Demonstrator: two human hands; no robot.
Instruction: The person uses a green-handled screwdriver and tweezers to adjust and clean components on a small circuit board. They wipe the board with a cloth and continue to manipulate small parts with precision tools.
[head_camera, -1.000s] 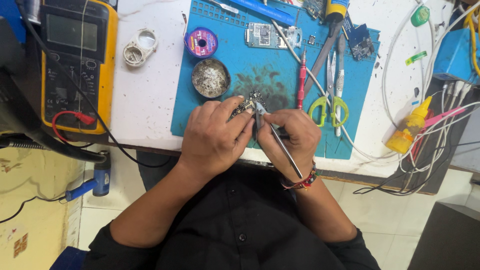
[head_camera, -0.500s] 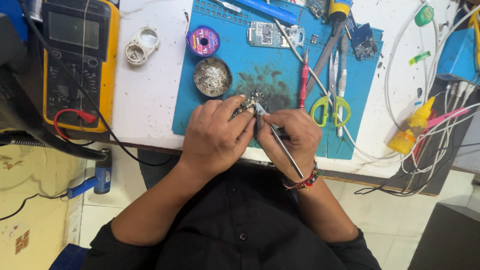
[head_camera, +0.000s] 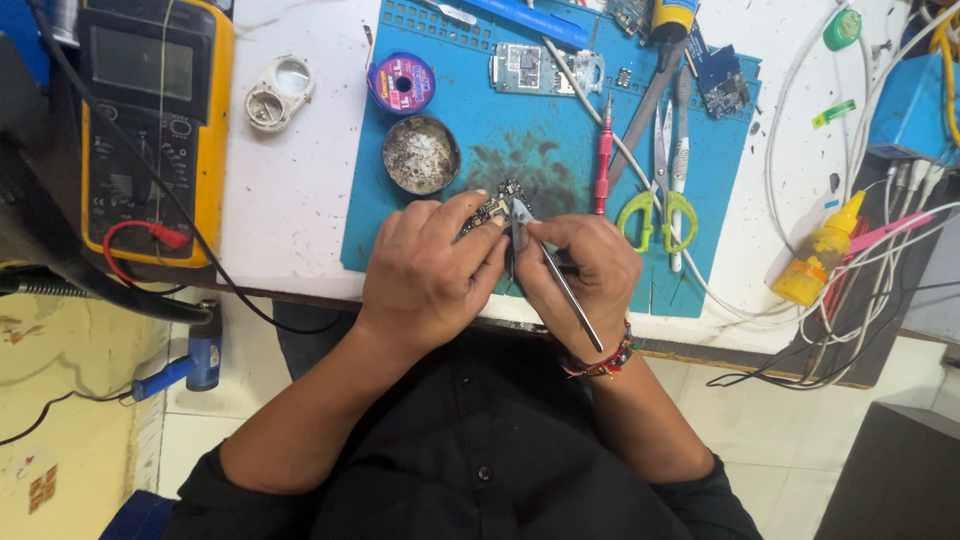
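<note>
- yellow multimeter (head_camera: 150, 130) at far left, about 9 to 10 o'clock from the hands, red and black leads trailing off its lower edge
- blue heat tool (head_camera: 185, 365) hangs below the table edge, 8 o'clock from the hands
- small white round case (head_camera: 278, 92) on the white table (head_camera: 290, 200), at 11 o'clock from the left hand
- purple solder wick spool (head_camera: 401, 83) on the blue work mat (head_camera: 560, 140), round tin (head_camera: 421, 154) just below it, at 12 o'clock of the left hand
- left hand (head_camera: 428, 275) fingers curled, pinching a small dark circuit board (head_camera: 490, 208) between thumb and fingertips; board sits on the mat's lower centre, at 1 o'clock of the left hand, partly hidden by fingers
- right hand (head_camera: 585, 270) clenched on metal tweezers (head_camera: 545, 262), held pen-style; tip is at the board's right edge, handle runs to 5 o'clock across the hand
- beaded bracelet (head_camera: 600, 362) on the right wrist
- larger circuit board (head_camera: 535, 70) at 12 o'clock, top of mat
- red screwdriver (head_camera: 602, 160) upright, 12 o'clock from the right hand
- green-handled scissors (head_camera: 662, 190) just right of it, 2 o'clock from the right hand
- yellow squeeze bottle (head_camera: 822, 255) at 3 o'clock, off the mat, among white cables (head_camera: 790, 150)
- blue box (head_camera: 915, 105) far right, 2 o'clock
</note>
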